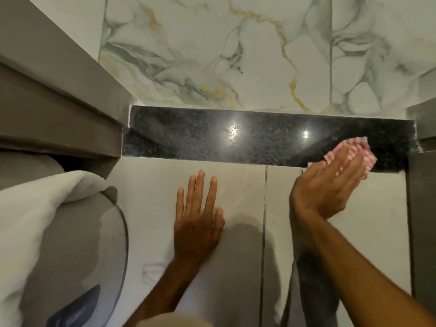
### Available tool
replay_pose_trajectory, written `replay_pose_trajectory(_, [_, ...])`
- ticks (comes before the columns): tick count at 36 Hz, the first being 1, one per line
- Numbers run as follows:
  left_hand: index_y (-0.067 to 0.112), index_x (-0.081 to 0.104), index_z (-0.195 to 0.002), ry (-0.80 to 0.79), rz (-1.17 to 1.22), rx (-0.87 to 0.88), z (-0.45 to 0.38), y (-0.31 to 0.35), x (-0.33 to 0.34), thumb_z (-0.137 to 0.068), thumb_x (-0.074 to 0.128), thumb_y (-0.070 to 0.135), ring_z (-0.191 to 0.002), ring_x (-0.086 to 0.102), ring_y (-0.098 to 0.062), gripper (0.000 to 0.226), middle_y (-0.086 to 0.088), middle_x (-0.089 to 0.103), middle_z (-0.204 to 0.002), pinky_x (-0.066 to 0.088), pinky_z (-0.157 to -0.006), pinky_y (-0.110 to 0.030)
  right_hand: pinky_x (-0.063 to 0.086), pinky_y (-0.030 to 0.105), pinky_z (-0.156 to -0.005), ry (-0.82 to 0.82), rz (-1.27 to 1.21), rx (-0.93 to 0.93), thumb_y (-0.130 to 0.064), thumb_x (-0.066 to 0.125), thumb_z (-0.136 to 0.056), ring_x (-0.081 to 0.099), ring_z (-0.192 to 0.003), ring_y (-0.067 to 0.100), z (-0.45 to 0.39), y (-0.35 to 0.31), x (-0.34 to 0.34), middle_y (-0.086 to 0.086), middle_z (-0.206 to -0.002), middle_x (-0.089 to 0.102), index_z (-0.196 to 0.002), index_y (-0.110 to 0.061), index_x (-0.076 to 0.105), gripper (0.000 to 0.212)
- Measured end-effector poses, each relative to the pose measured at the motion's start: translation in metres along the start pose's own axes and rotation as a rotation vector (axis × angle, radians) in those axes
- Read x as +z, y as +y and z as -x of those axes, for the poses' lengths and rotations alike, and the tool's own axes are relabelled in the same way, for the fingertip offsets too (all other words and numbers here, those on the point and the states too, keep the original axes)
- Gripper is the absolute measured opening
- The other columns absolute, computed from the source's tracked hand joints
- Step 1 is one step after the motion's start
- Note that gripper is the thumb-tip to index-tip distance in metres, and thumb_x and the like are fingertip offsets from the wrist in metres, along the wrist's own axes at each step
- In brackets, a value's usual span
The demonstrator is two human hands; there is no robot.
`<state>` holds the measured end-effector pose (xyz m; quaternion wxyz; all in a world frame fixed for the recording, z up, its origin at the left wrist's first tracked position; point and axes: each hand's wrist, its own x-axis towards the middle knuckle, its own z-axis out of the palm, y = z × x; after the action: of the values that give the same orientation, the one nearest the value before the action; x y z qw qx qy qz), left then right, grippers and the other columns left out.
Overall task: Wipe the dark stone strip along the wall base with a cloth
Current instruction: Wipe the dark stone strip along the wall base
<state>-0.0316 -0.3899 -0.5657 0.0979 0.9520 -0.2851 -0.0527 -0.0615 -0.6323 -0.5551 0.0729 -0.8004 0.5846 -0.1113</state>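
Note:
A polished dark speckled stone strip [259, 140] runs across the base of the marble wall, with two light glints on it. My right hand [330, 185] presses a pink-and-white checked cloth [354, 149] against the strip near its right end. The cloth is mostly hidden under my fingers. My left hand [198, 213] lies flat on the pale floor tile below the strip, fingers spread, holding nothing.
White marble wall tiles [236, 50] with grey and gold veins rise above the strip. Grey frame edges stand at left [59, 102] and right [422, 208]. A white towel [35, 220] drapes over a round grey object [82, 256] at lower left. A dark grout line [264, 232] crosses the floor.

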Motion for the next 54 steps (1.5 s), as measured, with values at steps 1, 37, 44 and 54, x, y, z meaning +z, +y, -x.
replay_pose_trajectory(1, [0.011, 0.04, -0.167, 0.005, -0.005, -0.005, 0.003, -0.005, 0.002, -0.105, 0.043, 0.036, -0.164, 0.028, -0.039, 0.066, -0.022, 0.031, -0.175, 0.029, -0.131, -0.063, 0.031, 0.055, -0.137, -0.019, -0.007, -0.015, -0.035, 0.034, -0.114, 0.025, -0.17, 0.038, -0.003, -0.02, 0.005, 0.017, -0.182, 0.026, -0.175, -0.016, 0.027, 0.064])
replay_pose_trajectory(37, [-0.002, 0.03, -0.167, 0.053, -0.039, -0.383, 0.037, -0.053, -0.004, -0.109, 0.038, 0.037, -0.165, 0.025, -0.038, 0.07, -0.021, 0.022, -0.178, 0.032, -0.132, -0.06, 0.017, 0.046, -0.142, -0.42, -0.081, -1.11, -0.036, 0.041, -0.112, 0.008, -0.173, 0.025, 0.095, -0.113, 0.015, 0.009, -0.185, 0.019, -0.177, -0.019, 0.023, 0.069])
replay_pose_trajectory(44, [0.0, 0.022, -0.17, 0.152, 0.067, -0.478, 0.039, -0.054, 0.003, -0.106, 0.04, 0.047, -0.168, 0.015, -0.031, 0.082, -0.021, 0.02, -0.179, 0.019, -0.137, -0.053, 0.004, 0.049, -0.144, -0.538, -0.116, -1.209, -0.035, 0.041, -0.115, 0.002, -0.174, 0.032, 0.145, -0.208, 0.031, 0.013, -0.187, 0.006, -0.178, -0.017, 0.01, 0.072])
replay_pose_trajectory(54, [-0.004, 0.028, -0.167, 0.097, 0.057, -0.469, 0.04, -0.051, -0.004, -0.106, 0.036, 0.047, -0.166, 0.022, -0.035, 0.08, -0.023, 0.023, -0.178, 0.03, -0.133, -0.057, 0.006, 0.047, -0.144, -0.581, -0.025, -1.415, -0.033, 0.039, -0.115, 0.003, -0.174, 0.028, 0.086, -0.158, 0.009, 0.009, -0.186, 0.007, -0.177, -0.018, 0.014, 0.068])
